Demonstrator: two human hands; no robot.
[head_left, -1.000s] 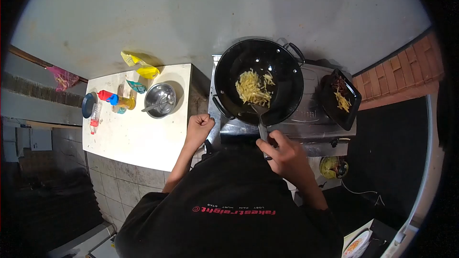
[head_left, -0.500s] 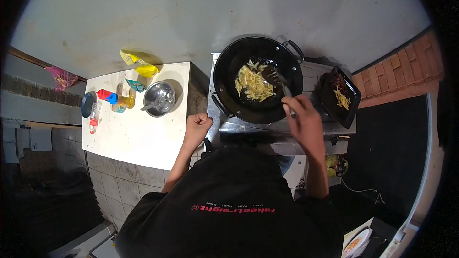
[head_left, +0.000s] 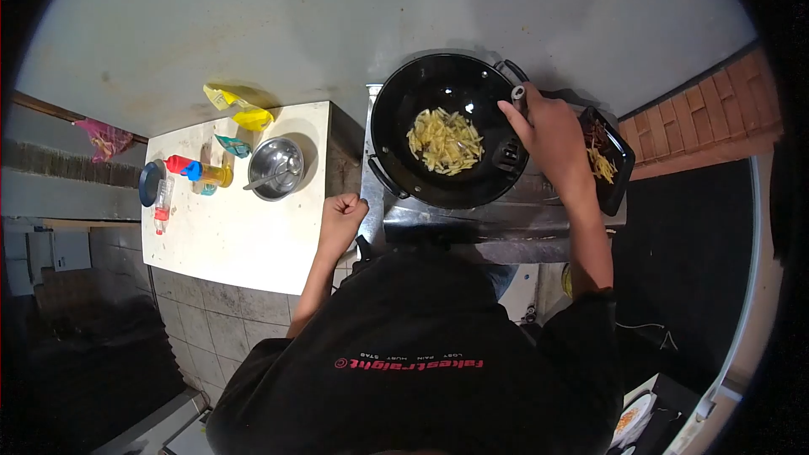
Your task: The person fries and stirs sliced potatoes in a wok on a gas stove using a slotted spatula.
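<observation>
A black wok (head_left: 430,190) with two side handles sits on the steel stove (head_left: 506,223). Pale yellow strips of food (head_left: 445,142) lie heaped in its middle. My right hand (head_left: 548,135), over the wok's right side, is closed round the handle of a slotted spatula (head_left: 508,154), whose head is at the right inner wall, apart from the heap. My left hand (head_left: 342,217) is a closed fist between the white table and the stove; whatever it may hold is hidden.
On the white table (head_left: 227,240) are a steel bowl (head_left: 276,170) with a spoon, a yellow packet (head_left: 240,108), a teal packet (head_left: 233,146) and bottles (head_left: 211,173). A black tray (head_left: 618,175) with food strips lies right of the wok. A wall (head_left: 354,17) stands behind.
My right hand has moved up and to the right with the spatula, away from the food heap. The strips are gathered closer together. My left fist has hardly moved.
</observation>
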